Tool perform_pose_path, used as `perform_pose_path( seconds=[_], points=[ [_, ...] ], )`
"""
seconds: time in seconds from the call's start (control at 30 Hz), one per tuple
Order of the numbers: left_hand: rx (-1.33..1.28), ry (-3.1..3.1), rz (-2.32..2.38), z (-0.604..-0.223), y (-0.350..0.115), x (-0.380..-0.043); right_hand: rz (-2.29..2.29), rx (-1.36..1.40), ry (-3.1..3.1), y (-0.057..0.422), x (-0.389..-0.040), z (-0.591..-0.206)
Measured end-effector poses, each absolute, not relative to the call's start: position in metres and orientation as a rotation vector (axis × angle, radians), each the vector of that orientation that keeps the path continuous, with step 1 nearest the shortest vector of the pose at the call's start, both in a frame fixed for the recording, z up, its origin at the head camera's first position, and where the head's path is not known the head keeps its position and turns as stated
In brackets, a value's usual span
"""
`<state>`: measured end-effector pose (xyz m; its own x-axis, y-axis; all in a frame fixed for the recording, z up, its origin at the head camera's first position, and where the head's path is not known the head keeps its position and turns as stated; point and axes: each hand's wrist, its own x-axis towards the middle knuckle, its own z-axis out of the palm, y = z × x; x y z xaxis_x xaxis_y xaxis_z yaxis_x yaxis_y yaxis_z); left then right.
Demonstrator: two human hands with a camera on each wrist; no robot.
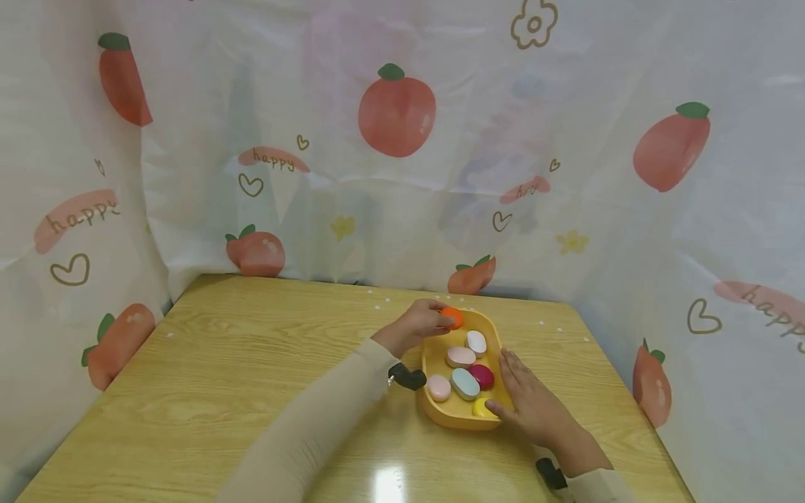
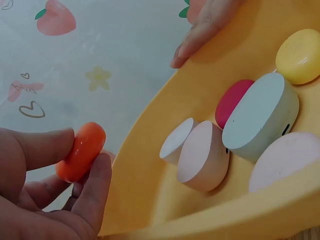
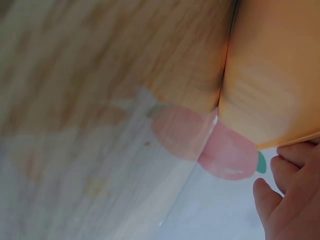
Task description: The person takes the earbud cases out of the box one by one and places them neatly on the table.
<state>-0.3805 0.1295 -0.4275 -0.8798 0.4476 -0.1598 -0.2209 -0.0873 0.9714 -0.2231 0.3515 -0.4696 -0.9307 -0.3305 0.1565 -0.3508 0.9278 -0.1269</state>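
In the left wrist view, my left hand (image 2: pixel 55 185) pinches a glossy orange rounded piece (image 2: pixel 82 152) between thumb and fingers. It is held at the far left end of a yellow tray (image 1: pixel 462 422). My right hand (image 1: pixel 537 405) rests along the tray's right rim with fingers extended, its thumb reaching over the edge by a yellow rounded piece (image 1: pixel 483 407). Inside the tray lie a white piece (image 1: pixel 476 342), a flat-topped pink piece (image 1: pixel 461 357), a magenta piece (image 1: pixel 481 376), a pale blue piece (image 1: pixel 465 384) and a light pink piece (image 1: pixel 439 388).
The tray stands on a wood-grain table (image 1: pixel 251 363), right of its middle. Small white bits (image 1: pixel 378 307) are scattered near the table's back edge. A white curtain with fruit prints (image 1: pixel 402 209) surrounds the back and both sides.
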Motion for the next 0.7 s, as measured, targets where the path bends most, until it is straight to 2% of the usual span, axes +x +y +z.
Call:
perform_pose_path(
  seconds=[0.7],
  points=[
    [0.373,1.759,1.922,-0.436,0.068,-0.389,0.221,0.521,-2.960,0.350,-0.223,-0.469]
  ],
)
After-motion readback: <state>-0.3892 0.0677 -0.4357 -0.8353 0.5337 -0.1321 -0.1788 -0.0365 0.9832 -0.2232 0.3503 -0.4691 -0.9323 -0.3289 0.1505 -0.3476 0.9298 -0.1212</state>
